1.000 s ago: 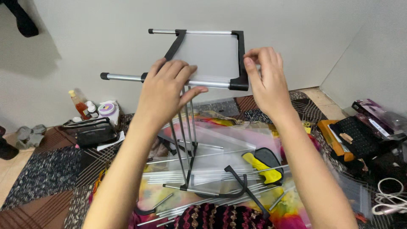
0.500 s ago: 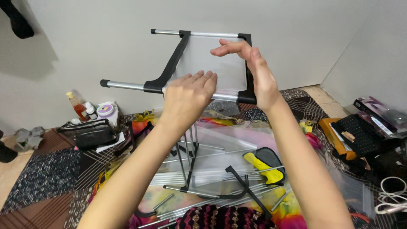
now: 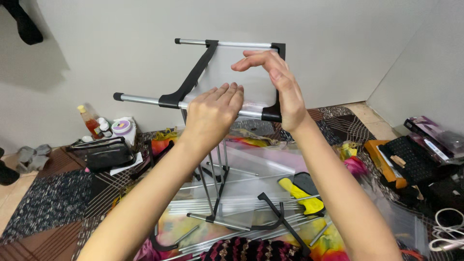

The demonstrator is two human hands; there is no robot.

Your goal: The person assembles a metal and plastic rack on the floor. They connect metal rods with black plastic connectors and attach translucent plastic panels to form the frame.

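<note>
In the head view, a small rack shelf with a frosted translucent plastic panel (image 3: 241, 72) set in a black plastic frame (image 3: 191, 77) stands raised on thin metal legs (image 3: 212, 174) above the patterned carpet floor (image 3: 43, 203), in front of a plain white wall (image 3: 96, 48). Silver metal tubes (image 3: 137, 99) run along the shelf's near and far edges and stick out past the frame to the left.

The left hand (image 3: 212, 113) lies flat, palm down, fingers together and stretched out; its fingertips rest on the near tube and the near edge of the panel, gripping nothing. The right hand (image 3: 278, 82) is open and held edge-on, thumb and fingers curved over the panel's right side, next to the frame's right bar; whether it touches the panel I cannot tell.

Under the shelf, on the floor, lie loose silver rods (image 3: 217, 205), clear plastic sheets (image 3: 251, 164), a curved black bracket (image 3: 270, 212) and a yellow-and-black handled tool (image 3: 302, 193). At the left, near the wall, are a black pouch (image 3: 101, 152) and a few small bottles (image 3: 94, 125). At the right edge lies a white cable (image 3: 444, 232).
</note>
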